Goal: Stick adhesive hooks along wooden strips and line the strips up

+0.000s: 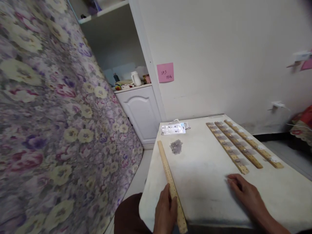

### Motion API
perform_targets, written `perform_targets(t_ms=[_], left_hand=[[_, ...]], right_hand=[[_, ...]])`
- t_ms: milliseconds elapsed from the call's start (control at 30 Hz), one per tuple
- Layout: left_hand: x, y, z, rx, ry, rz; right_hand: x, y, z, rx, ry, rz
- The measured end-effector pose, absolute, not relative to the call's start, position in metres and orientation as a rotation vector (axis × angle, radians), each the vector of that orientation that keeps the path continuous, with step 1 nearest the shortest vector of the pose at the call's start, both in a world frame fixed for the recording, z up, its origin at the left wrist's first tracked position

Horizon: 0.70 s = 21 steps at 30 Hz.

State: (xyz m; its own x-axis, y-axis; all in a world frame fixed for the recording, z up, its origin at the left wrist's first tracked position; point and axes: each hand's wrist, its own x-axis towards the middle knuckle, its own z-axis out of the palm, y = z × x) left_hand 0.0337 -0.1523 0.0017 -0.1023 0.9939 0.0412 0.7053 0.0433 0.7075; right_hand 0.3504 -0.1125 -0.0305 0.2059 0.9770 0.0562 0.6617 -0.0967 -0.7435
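Note:
My left hand (165,213) grips the near end of a long wooden strip (168,174) with a row of small holes, which lies along the left edge of the white table (202,182). My right hand (243,191) rests flat on the tabletop, fingers slightly apart, just short of the near end of three more wooden strips (240,146) laid side by side at the right. A small pile of metal pieces (175,147) lies beyond the held strip. Past it, a clear plastic packet (173,128) sits at the far left corner.
A floral-patterned mattress or bedcover (48,113) rises at the left. A white cabinet (140,110) with bottles on top stands behind the table. A pink sticky note (165,72) hangs on the white wall. A wall socket (278,105) is at the right.

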Motion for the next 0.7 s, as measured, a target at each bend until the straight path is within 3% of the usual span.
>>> perform_targets(t_ms=[167,367,700], left_hand=[[0.017,-0.142,-0.012,1.24,1.676,1.044],[0.007,-0.142,-0.022,0.933,1.502,1.225],[0.002,-0.127,-0.01,1.221,1.576,1.04]], right_hand=[[0.236,-0.115,-0.007,-1.526,-1.851,0.842],[0.139,-0.114,0.006,-1.533,-2.099,0.671],[0.201,-0.13,0.004,-1.604,-2.202,0.567]])
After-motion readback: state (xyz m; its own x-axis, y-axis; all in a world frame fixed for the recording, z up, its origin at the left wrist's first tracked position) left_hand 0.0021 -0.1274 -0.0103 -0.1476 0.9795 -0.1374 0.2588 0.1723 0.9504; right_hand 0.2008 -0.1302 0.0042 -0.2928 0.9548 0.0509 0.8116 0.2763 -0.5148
